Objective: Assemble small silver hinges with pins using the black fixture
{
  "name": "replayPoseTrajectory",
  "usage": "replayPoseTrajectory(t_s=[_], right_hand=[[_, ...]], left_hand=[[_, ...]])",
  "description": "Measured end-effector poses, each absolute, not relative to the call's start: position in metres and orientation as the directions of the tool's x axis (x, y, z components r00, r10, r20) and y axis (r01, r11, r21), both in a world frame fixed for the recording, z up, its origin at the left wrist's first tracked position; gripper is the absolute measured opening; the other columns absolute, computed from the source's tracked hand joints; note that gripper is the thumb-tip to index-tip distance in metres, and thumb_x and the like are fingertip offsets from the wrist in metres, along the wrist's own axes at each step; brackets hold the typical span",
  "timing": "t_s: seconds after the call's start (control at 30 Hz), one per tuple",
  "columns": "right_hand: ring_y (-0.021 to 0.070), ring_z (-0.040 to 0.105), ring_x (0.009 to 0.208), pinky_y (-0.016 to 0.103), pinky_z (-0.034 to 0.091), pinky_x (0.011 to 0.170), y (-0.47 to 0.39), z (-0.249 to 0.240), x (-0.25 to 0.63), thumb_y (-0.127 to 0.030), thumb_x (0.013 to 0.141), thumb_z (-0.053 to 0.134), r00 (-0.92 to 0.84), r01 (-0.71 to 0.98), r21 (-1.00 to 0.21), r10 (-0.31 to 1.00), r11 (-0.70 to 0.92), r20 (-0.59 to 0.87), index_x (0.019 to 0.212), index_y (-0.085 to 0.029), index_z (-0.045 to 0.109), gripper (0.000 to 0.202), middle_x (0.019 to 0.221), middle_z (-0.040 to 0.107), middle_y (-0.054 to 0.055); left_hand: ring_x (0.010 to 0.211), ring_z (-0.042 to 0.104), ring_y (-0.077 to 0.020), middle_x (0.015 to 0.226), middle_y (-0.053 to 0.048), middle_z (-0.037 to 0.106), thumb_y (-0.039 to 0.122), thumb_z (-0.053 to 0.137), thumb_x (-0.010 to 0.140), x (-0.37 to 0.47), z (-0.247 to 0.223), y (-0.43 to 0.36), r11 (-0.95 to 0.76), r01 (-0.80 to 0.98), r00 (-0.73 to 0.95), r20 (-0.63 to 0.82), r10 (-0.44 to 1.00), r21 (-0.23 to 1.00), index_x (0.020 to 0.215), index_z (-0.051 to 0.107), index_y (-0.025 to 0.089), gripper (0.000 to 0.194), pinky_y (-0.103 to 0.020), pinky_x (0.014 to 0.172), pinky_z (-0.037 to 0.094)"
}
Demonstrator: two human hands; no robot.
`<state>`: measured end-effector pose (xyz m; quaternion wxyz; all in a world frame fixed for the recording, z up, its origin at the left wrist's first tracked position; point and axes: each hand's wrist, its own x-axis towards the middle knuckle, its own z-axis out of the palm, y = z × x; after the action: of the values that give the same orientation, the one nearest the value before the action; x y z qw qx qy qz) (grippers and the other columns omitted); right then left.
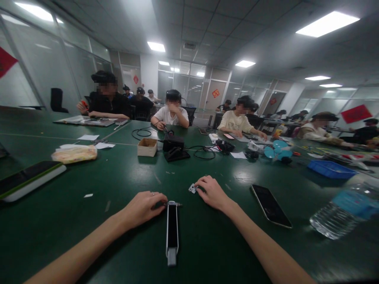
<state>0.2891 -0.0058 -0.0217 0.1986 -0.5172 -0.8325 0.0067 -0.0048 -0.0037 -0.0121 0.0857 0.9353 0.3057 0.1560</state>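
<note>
A long, narrow piece with a black middle and silver edges lies lengthwise in front of me, a grey block at its near end. At its far end my left hand is closed, thumb and fingertips bent against that tip. A thin metal bit sticks out to the right there; what exactly the fingertips pinch is partly hidden. Farther right, my right hand holds the edge of a small white plate with dark holes between its fingertips, low over the green table.
To the right lie a phone, a water bottle on its side and a blue tray. Ahead stand a small box and a black device with cables. At left are a wrapped packet and a black-and-white case. Several people sit opposite.
</note>
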Motion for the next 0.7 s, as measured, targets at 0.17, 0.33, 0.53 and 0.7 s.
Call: replayPoseTrajectory(t_s=[0.17, 0.33, 0.53, 0.7], right_hand=[[0.0210, 0.053, 0.095, 0.037, 0.044, 0.082, -0.002, -0.020, 0.291, -0.016, 0.092, 0.053, -0.390, 0.850, -0.208, 0.843, 0.484, 0.370, 0.094, -0.017, 0.067, 0.014, 0.100, 0.063, 0.008], [0.0206, 0.054, 0.095, 0.037, 0.044, 0.083, 0.005, -0.024, 0.301, -0.017, 0.093, 0.050, -0.291, 0.875, -0.231, 0.844, 0.426, 0.451, 0.096, -0.017, 0.067, 0.017, 0.100, 0.063, 0.008], [0.0196, 0.054, 0.094, 0.033, 0.043, 0.083, 0.012, -0.031, 0.308, -0.020, 0.093, 0.052, -0.264, 0.910, -0.214, 0.894, 0.356, 0.363, 0.096, -0.018, 0.069, 0.018, 0.097, 0.065, 0.007], [0.0192, 0.055, 0.094, 0.032, 0.041, 0.083, 0.007, -0.016, 0.313, -0.027, 0.095, 0.050, -0.261, 0.919, -0.222, 0.926, 0.325, 0.273, 0.101, -0.019, 0.068, 0.021, 0.099, 0.066, 0.007]], left_hand=[[0.080, 0.064, -0.0158, 0.093, -0.001, 0.068, 0.019, 0.055, 0.087, -0.005, -0.011, -0.005, -0.791, 0.553, 0.761, 0.227, 0.608, 0.262, 0.104, 0.061, 0.021, 0.018, -0.025, 0.070, 0.048], [0.081, 0.064, -0.0156, 0.096, -0.001, 0.069, 0.021, 0.054, 0.089, -0.005, -0.014, -0.002, -0.790, 0.558, 0.765, 0.213, 0.608, 0.254, 0.106, 0.060, 0.021, 0.019, -0.026, 0.072, 0.048], [0.081, 0.064, -0.0159, 0.095, -0.001, 0.068, 0.023, 0.053, 0.089, -0.004, -0.013, -0.003, -0.784, 0.573, 0.763, 0.193, 0.616, 0.236, 0.106, 0.061, 0.022, 0.019, -0.026, 0.071, 0.048], [0.082, 0.064, -0.0155, 0.096, 0.000, 0.069, 0.022, 0.053, 0.089, -0.004, -0.011, -0.003, -0.785, 0.566, 0.763, 0.201, 0.614, 0.251, 0.105, 0.061, 0.022, 0.018, -0.025, 0.071, 0.048]])
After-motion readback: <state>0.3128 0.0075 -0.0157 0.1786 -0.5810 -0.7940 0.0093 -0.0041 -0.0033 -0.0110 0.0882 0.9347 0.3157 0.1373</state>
